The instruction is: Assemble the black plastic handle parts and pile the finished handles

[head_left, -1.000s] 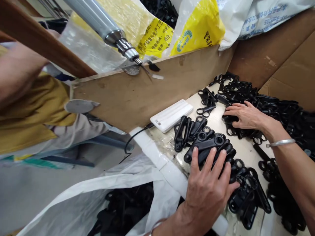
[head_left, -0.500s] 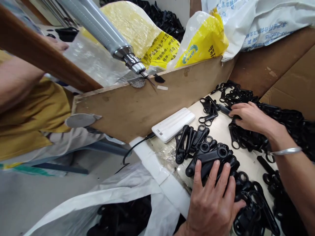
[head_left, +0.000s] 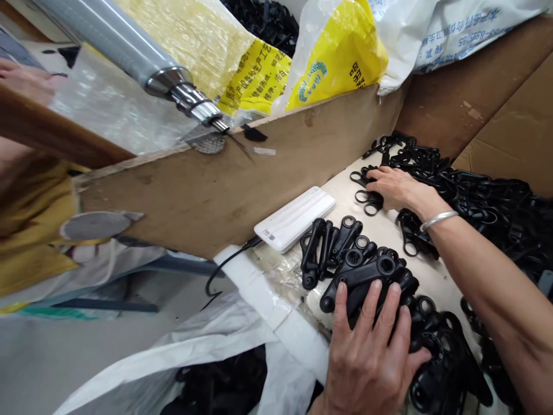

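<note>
My left hand (head_left: 367, 346) lies with fingers spread on a heap of black crank-shaped parts (head_left: 363, 276), each with a round ring at an end. Its thumb touches more of these parts on the right. Farther back, my right hand (head_left: 395, 187), with a silver bangle on the wrist, reaches over a small cluster of black ring-ended parts (head_left: 367, 199). Its fingers look stretched out and slightly bent, the tips on the cluster; some are hidden behind the hand. A few similar parts (head_left: 313, 253) lie side by side left of the heap.
A white power bank (head_left: 296, 219) with a black cable lies by a wooden board (head_left: 207, 202). Above the board hangs a grey electric screwdriver (head_left: 142, 57). A large pile of black parts (head_left: 488, 202) fills the right. Bottom left is a white bag (head_left: 173, 357); another person's arm shows far left.
My right hand has moved left, from the edge of the large pile to the small cluster. My left hand stays on the heap. The view has shifted slightly.
</note>
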A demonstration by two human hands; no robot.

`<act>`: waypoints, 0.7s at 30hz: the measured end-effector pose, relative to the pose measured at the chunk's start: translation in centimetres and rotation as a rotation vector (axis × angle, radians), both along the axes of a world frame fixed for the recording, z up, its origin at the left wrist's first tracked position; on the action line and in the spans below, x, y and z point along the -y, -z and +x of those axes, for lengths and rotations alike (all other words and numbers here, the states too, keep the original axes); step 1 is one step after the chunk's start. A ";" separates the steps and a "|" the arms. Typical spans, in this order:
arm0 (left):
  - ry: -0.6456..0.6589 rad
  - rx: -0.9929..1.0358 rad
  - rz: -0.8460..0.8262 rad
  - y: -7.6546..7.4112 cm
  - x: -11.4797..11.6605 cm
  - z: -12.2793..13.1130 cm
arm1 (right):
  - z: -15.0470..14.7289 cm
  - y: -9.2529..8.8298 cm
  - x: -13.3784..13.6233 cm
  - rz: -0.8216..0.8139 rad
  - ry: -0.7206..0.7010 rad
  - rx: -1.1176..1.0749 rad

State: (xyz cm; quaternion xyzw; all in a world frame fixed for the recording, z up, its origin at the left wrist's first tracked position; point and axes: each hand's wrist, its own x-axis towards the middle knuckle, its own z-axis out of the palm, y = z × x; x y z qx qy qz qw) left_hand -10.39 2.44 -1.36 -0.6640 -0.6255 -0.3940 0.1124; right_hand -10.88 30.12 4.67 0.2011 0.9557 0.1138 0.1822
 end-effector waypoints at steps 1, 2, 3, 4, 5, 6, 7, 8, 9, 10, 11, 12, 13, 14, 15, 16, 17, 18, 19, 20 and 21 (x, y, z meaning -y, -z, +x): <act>0.000 0.004 -0.009 -0.1 0.1 0.0 | 1.0 -0.2 0.0 0.027 0.013 0.020; -0.002 0.010 -0.021 -0.1 0.1 0.0 | 2.0 -0.5 0.0 0.049 0.027 0.038; -0.003 0.017 -0.035 -0.2 0.2 0.1 | 3.1 -0.8 0.1 0.064 0.041 0.055; -0.004 0.025 -0.050 -0.3 0.3 0.1 | 4.2 -1.1 0.1 0.072 0.050 0.068; -0.005 0.032 -0.064 -0.4 0.3 0.1 | 5.4 -1.4 0.1 0.076 0.055 0.076; -0.007 0.037 -0.077 -0.4 0.3 0.1 | 6.5 -1.6 0.1 0.079 0.054 0.077; -0.005 0.037 -0.091 -0.5 0.3 0.1 | 7.6 -1.8 0.1 0.081 0.052 0.072; -0.003 0.031 -0.102 -0.5 0.3 0.1 | 8.7 -2.0 0.0 0.085 0.049 0.061; -0.001 0.018 -0.113 -0.5 0.2 0.1 | 9.8 -2.0 -0.1 0.094 0.051 0.044; -0.002 0.003 -0.125 -0.6 0.1 0.0 | 10.8 -2.1 -0.2 0.102 0.056 0.026; -0.004 -0.013 -0.141 -0.6 0.0 0.0 | 11.7 -2.1 -0.3 0.109 0.063 0.008; -0.009 -0.029 -0.154 -0.7 -0.1 -0.1 | 12.6 -2.1 -0.4 0.114 0.068 -0.006; -0.012 -0.045 -0.167 -0.8 -0.2 -0.2 | 13.3 -2.1 -0.5 0.117 0.072 -0.017; -0.014 -0.060 -0.179 -1.0 -0.3 -0.4 | 13.9 -2.1 -0.5 0.120 0.075 -0.027; -0.013 -0.072 -0.190 -1.1 -0.5 -0.5 | 14.3 -2.1 -0.5 0.121 0.078 -0.034; -0.011 -0.082 -0.197 -1.2 -0.7 -0.7 | 14.7 -2.0 -0.5 0.119 0.080 -0.038; -0.011 -0.090 -0.203 -1.3 -0.9 -0.8 | 15.0 -2.0 -0.5 0.118 0.088 -0.042; -0.013 -0.097 -0.207 -1.4 -1.1 -0.9 | 15.3 -2.0 -0.5 0.116 0.102 -0.044; -0.019 -0.102 -0.212 -1.5 -1.4 -1.0 | 15.6 -2.0 -0.5 0.115 0.118 -0.048; -0.027 -0.106 -0.221 -1.5 -1.6 -1.1 | 15.9 -2.0 -0.6 0.111 0.140 -0.054; -0.034 -0.114 -0.233 -1.5 -1.9 -1.2 | 16.2 -2.1 -0.6 0.104 0.167 -0.062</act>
